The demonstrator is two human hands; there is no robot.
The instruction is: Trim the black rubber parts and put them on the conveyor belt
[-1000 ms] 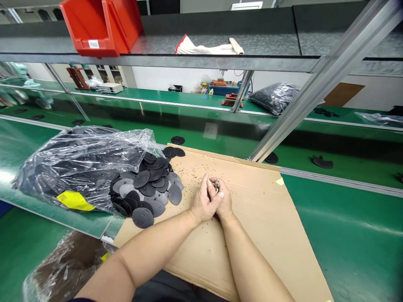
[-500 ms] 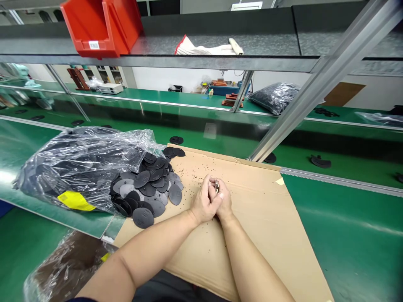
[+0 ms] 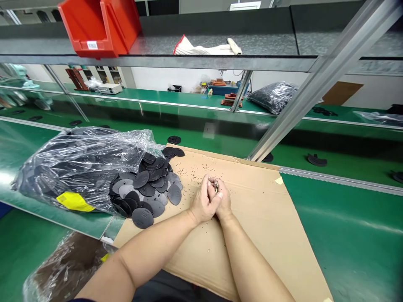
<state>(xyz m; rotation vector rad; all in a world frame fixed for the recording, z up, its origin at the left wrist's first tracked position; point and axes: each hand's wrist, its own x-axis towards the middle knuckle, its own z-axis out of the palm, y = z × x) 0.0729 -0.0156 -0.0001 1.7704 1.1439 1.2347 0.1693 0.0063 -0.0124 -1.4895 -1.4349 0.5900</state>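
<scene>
My left hand (image 3: 203, 203) and my right hand (image 3: 223, 203) rest together on a cardboard sheet (image 3: 261, 218), fingers curled against each other. Between the fingertips sits a small metallic thing (image 3: 216, 185) that I cannot make out; which hand grips it is unclear. Tiny dark specks (image 3: 192, 174) are scattered on the cardboard around the hands. To the left lies a pile of black oval discs (image 3: 147, 188), spilling from a clear plastic bag (image 3: 78, 163) full of the same discs.
A green conveyor belt (image 3: 346, 235) runs around the cardboard, with stray black discs (image 3: 316, 160) beyond a slanted metal post (image 3: 302, 100). A shelf overhead holds a red bin (image 3: 97, 27) and a white glove (image 3: 201, 48). Another bag of black parts (image 3: 273, 96) lies farther back.
</scene>
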